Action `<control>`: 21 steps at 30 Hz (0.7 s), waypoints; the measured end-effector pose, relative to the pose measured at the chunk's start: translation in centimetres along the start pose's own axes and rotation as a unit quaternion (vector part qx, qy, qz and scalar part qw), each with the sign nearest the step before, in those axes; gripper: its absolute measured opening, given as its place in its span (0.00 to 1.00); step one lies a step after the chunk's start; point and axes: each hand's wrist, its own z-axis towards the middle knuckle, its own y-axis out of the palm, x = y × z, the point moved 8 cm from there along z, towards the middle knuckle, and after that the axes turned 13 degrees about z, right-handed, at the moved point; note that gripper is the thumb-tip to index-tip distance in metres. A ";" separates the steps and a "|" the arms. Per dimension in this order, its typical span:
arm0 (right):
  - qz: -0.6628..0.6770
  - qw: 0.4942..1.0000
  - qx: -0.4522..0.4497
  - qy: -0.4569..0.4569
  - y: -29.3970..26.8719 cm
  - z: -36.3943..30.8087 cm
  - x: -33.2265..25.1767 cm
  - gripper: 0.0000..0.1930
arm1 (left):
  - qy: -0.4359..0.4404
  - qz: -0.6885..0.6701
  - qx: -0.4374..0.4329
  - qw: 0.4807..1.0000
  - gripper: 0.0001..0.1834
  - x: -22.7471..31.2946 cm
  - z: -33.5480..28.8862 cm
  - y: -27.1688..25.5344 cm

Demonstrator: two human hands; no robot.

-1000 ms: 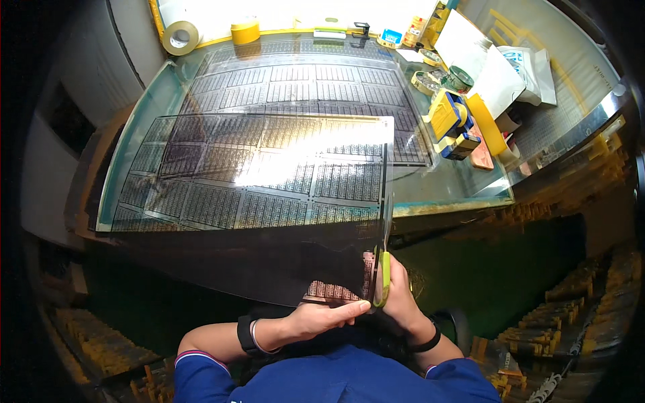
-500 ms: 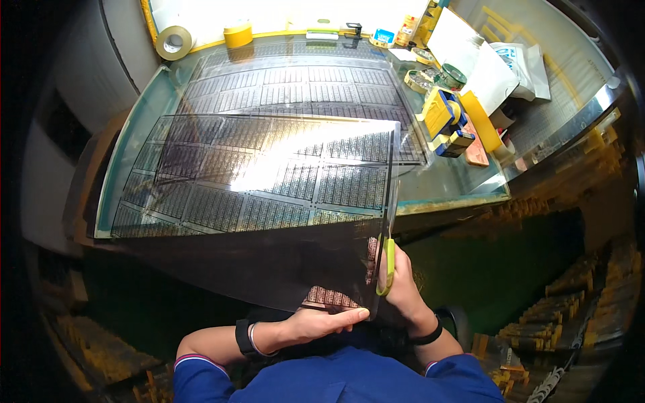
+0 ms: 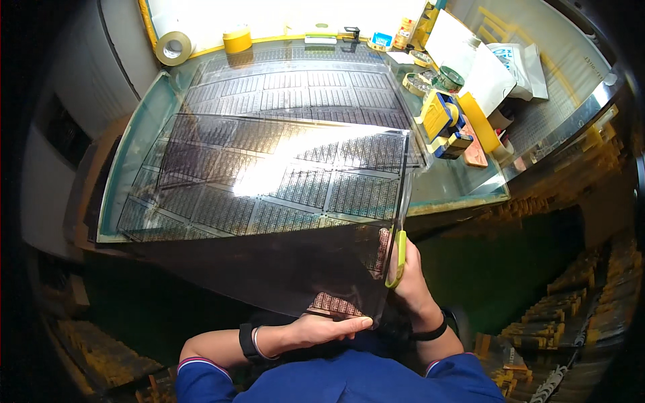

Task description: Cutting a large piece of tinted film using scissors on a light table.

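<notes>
While scissors lie along the film sheet, a stray cut is the main risk

Nearest, at 6 o'clock, the left hand pinches the film's near corner, thumb on top, fingers underneath, skin showing through the print. Weak grip there could let the corner swing and pull the edge off line. At 4 o'clock the right hand is curled round the green handle; some fingers are hidden, and how wide the blades stand can't be told. A wrist twist could steer them into the printed blocks.

Film fills the centre, reaching to 10 o'clock. Its near part hangs off the glass table; that unsupported weight could sag, crease or drag it. Its far part overlaps a second film sheet toward 12 o'clock, so rubbing might scratch both. Glare mid-sheet may hide flaws. Further out, at 2 o'clock, a tape dispenser sits near the film's right side; a sideways swing could knock it.
</notes>
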 end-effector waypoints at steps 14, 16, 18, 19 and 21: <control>-0.017 0.999 -0.003 -0.049 -1.9 0.6 -0.8 0.11 | -0.033 0.043 -0.047 0.997 0.15 -1.3 0.1 0.8; -0.045 0.997 -0.038 -0.059 -1.3 0.7 -1.6 0.12 | -0.034 0.039 -0.047 0.998 0.15 -1.3 0.2 0.6; 0.015 0.999 -0.022 0.021 -1.1 0.6 -1.4 0.13 | -0.047 0.051 -0.059 0.996 0.16 -1.9 0.2 0.7; 0.013 1.000 -0.019 0.017 -1.2 0.6 -1.4 0.13 | -0.045 0.054 -0.062 0.996 0.16 -1.8 0.2 0.7; 0.019 1.000 -0.015 0.001 -1.4 0.7 -1.1 0.13 | -0.041 0.051 -0.057 0.996 0.15 -1.6 0.2 0.7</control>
